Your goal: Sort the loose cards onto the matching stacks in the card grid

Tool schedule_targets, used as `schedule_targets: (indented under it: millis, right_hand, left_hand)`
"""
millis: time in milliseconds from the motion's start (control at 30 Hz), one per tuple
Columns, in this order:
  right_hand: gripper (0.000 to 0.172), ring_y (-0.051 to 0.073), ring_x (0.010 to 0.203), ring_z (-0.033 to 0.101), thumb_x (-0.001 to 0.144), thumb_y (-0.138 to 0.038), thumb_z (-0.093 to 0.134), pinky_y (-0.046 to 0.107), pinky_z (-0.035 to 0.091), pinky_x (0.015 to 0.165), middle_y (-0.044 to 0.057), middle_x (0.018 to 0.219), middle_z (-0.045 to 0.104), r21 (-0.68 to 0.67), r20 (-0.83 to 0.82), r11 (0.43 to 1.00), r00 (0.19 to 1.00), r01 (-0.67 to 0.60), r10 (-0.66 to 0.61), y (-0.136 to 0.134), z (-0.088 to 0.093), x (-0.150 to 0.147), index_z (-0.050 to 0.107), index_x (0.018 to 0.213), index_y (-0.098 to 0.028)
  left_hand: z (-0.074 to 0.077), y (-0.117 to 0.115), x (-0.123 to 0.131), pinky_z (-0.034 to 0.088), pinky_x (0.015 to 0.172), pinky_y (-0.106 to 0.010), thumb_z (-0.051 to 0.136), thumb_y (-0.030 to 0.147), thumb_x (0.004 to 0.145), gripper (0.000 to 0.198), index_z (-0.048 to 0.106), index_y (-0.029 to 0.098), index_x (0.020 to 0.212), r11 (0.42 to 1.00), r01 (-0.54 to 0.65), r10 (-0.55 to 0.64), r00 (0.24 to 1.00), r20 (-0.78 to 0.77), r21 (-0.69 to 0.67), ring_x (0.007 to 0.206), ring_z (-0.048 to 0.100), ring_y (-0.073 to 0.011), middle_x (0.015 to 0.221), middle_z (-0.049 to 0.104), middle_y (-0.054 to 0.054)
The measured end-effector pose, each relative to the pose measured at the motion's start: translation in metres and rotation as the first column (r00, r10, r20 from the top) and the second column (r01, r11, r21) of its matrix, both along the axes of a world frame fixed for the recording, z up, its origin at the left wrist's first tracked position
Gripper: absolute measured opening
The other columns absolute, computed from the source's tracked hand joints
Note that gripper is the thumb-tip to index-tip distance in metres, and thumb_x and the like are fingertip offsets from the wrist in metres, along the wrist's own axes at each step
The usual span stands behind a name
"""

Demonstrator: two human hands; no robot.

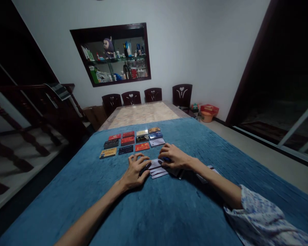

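My left hand (137,169) rests at the left end of a spread of white cards (158,169), its fingers apart and its thumb along the cards' near edge. The white cards overlap, with dark stripes showing. Over their right end my right hand (175,158) is bent, thumb and fingers closed around a small dark blue thing (166,159) mostly hidden under them. More cards stick out below the right palm and beside the right forearm. Beyond both hands lie rows of card stacks, among them a red stack (127,140), a yellow stack (108,152) and a white stack (157,142).
A blue cloth (154,212) covers the near part of the table; bare stone-patterned tabletop (143,114) shows beyond it. Several dark chairs stand at the far end. A wall niche (118,54) holds bottles and a plush toy. Wooden railings (23,136) run along the left.
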State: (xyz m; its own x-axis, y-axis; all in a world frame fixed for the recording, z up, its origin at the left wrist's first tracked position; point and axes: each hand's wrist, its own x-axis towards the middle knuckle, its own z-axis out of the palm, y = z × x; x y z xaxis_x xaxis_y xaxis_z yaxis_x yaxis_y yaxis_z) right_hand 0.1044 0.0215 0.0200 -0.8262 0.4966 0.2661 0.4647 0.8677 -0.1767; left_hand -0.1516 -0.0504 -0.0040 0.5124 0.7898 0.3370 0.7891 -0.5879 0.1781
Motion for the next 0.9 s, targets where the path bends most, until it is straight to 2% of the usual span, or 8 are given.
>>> schedule_targets:
  millis: [233, 433, 567, 700, 900]
  right_hand:
    - [0.031, 0.026, 0.108, 0.049, 0.08, -0.035, 0.069, 0.04, 0.04, 0.09, 0.007, 0.116, 0.068, -0.076, 0.074, 0.996, 0.996, -0.047, 0.053, -0.0064, 0.0044, -0.002, 0.072, 0.107, -0.023]
    - [0.021, 0.023, 0.104, 0.051, 0.081, -0.033, 0.069, 0.037, 0.04, 0.088, 0.005, 0.107, 0.072, -0.073, 0.063, 0.995, 0.995, -0.069, 0.073, -0.0084, 0.0066, -0.0028, 0.075, 0.099, -0.023]
    - [0.018, 0.022, 0.101, 0.053, 0.083, -0.032, 0.068, 0.035, 0.04, 0.086, 0.005, 0.097, 0.074, -0.053, 0.029, 0.993, 0.994, -0.103, 0.105, -0.0055, 0.0027, -0.0025, 0.077, 0.094, -0.022]
    - [0.016, 0.021, 0.094, 0.056, 0.082, -0.029, 0.069, 0.032, 0.041, 0.083, 0.006, 0.087, 0.074, -0.036, -0.015, 0.99, 0.991, -0.136, 0.135, -0.0024, -0.0002, -0.0027, 0.078, 0.091, -0.02]
    - [0.019, 0.019, 0.086, 0.057, 0.089, -0.023, 0.06, 0.03, 0.045, 0.08, 0.007, 0.084, 0.073, 0.028, -0.087, 0.989, 0.985, -0.145, 0.147, -0.0019, -0.0003, -0.0046, 0.077, 0.096, -0.018]
  left_hand:
    - [0.0013, -0.002, -0.0002, 0.025, 0.108, -0.056, 0.06, 0.024, 0.081, 0.042, 0.064, 0.025, 0.123, 0.998, 0.051, -0.05, 0.999, 0.009, -0.029, 0.129, 0.04, -0.0324, 0.129, 0.063, -0.008]
    - [-0.0031, 0.0004, -0.0021, 0.032, 0.107, -0.053, 0.062, 0.022, 0.081, 0.035, 0.068, 0.026, 0.115, 0.995, 0.103, -0.103, 0.993, 0.06, 0.015, 0.125, 0.044, -0.0303, 0.116, 0.068, -0.007]
    - [-0.0066, 0.0039, -0.0042, 0.037, 0.103, -0.052, 0.062, 0.02, 0.084, 0.023, 0.072, 0.023, 0.103, 0.98, 0.165, -0.177, 0.978, 0.113, 0.107, 0.12, 0.049, -0.0286, 0.101, 0.071, -0.007]
    - [-0.0073, 0.0056, -0.0027, 0.043, 0.093, -0.047, 0.059, 0.018, 0.087, 0.012, 0.071, 0.02, 0.092, 0.936, 0.236, -0.286, 0.942, 0.174, 0.26, 0.106, 0.056, -0.0256, 0.084, 0.071, -0.006]
    - [-0.0075, 0.0079, -0.0009, 0.05, 0.082, -0.038, 0.056, 0.015, 0.09, 0.012, 0.068, 0.018, 0.091, 0.9, 0.182, -0.292, 0.927, 0.237, 0.397, 0.09, 0.058, -0.0204, 0.077, 0.067, -0.005]
